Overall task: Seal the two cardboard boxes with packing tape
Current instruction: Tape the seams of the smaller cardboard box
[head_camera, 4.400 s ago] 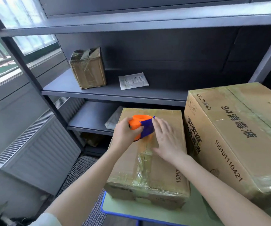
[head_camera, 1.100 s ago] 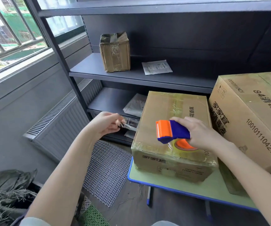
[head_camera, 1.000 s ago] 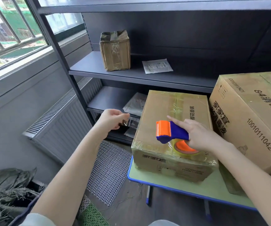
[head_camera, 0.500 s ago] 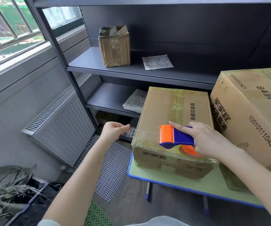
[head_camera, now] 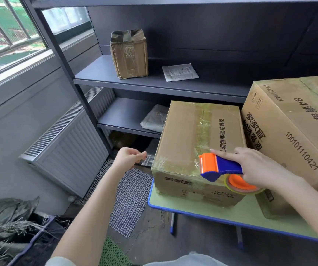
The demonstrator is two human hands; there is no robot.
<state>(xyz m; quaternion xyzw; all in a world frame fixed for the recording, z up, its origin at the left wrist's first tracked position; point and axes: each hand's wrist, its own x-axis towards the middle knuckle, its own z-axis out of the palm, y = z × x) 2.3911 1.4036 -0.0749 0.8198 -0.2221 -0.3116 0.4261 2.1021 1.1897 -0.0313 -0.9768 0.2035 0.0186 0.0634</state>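
Note:
A smaller cardboard box (head_camera: 185, 135) sits on the green table (head_camera: 208, 212), its top seam covered with clear tape. A bigger cardboard box (head_camera: 292, 120) stands against its right side. My right hand (head_camera: 257, 166) grips an orange and blue tape dispenser (head_camera: 217, 167) at the smaller box's near top edge. My left hand (head_camera: 127, 158), just left of that box, pinches the free end of a clear tape strip (head_camera: 148, 160). The strip runs across the box's near left corner toward the dispenser.
A dark metal shelf unit (head_camera: 154, 83) stands behind the table with a small taped box (head_camera: 129, 54) and a white packet (head_camera: 180, 72) on it. A radiator (head_camera: 68, 148) lines the left wall. A bin of dry plant debris (head_camera: 8, 227) sits at the lower left.
The dispenser has passed from my left hand to my right. My left hand has drawn the tape end out leftward past the box's corner, then moved closer to the box.

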